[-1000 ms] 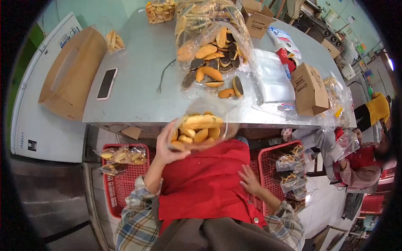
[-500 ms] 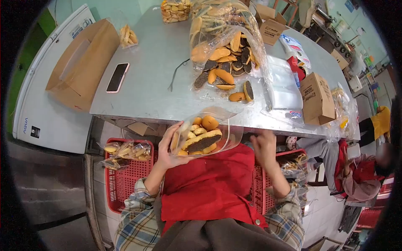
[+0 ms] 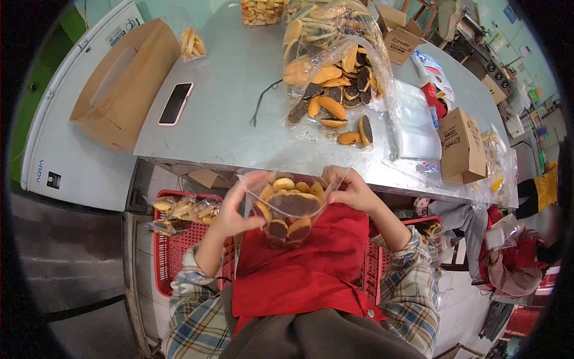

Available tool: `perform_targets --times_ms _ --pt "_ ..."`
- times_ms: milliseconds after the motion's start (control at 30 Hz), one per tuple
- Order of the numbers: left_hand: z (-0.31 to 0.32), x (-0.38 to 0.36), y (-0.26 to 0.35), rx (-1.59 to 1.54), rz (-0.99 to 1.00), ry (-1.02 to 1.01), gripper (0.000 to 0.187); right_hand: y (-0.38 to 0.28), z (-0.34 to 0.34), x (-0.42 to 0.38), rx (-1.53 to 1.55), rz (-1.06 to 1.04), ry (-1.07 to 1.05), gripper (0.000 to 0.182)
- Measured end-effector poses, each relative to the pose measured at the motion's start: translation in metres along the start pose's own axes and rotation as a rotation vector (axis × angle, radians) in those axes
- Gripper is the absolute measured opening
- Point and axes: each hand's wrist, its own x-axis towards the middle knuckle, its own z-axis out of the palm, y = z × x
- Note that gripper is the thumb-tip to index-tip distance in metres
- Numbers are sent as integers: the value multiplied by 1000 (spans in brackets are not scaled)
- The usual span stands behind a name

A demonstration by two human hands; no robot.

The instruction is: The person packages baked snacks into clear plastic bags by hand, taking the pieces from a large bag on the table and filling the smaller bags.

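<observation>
A clear plastic bag (image 3: 287, 206) filled with yellow and dark-topped pastries is held upright over the red apron (image 3: 299, 269). My left hand (image 3: 236, 206) grips its left side, fingers behind and thumb in front. At the upper right edge, my right hand (image 3: 350, 190) pinches the plastic between thumb and fingers. Beyond them on the metal table (image 3: 227, 119) lies a large open plastic bag (image 3: 335, 36) with many loose pastries (image 3: 332, 106) spilling from its mouth.
A brown paper bag (image 3: 128, 84), phone (image 3: 176, 105), small filled bag (image 3: 192, 45), clear plastic bags (image 3: 412, 122) and cardboard box (image 3: 462, 146) are on the table. Red baskets (image 3: 164, 263) stand below, with bagged pastries (image 3: 185, 210). Another person (image 3: 517, 257) is at the right.
My right hand has moved left and up to the bag and taken hold of its edge. The bag has turned upright, and the view has shifted slightly.
</observation>
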Motion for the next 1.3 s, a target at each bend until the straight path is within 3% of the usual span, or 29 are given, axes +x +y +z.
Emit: perform_targets --times_ms 33,133,233,367,433,567,600,633,700,800,900,933,1133,1233,1300 --pt "-11 8 11 309 -2 -72 61 -3 -2 2 -168 -58 -68 17" --pt "-23 34 34 285 47 -255 34 -31 3 14 -515 -159 -73 20" --pt "-21 39 35 241 -91 -185 19 -37 4 13 -883 -393 83 18" --pt "-14 37 33 401 -108 -78 14 -24 -8 -4 -1057 -398 136 17" --pt "-5 34 19 477 37 -37 10 -8 -18 -18 -1150 -387 151 17" --pt "10 41 0 527 188 72 7 -7 -32 -23 -863 -189 206 12" --pt "14 43 -3 500 187 114 6 -6 -41 -26 -689 -111 229 28" --pt "17 46 -2 508 216 88 5 -25 -44 -21 -394 114 255 39" --pt "24 49 1 522 271 34 4 -40 -54 -9 -322 59 186 47" --pt "36 53 10 585 306 -28 1 -66 -47 13 -486 156 -255 44" --pt "35 53 7 658 334 -35 3 -58 -42 25 -727 334 -416 29" --pt "33 51 4 676 343 -17 3 -50 -41 25 -739 228 -354 18" --pt "41 54 5 791 440 15 8 -53 -21 42 -846 -221 -174 14" --pt "40 55 3 867 470 34 7 -56 -27 45 -905 130 -414 12" --pt "30 53 -2 899 447 60 8 -54 -26 44 -970 154 -393 10"
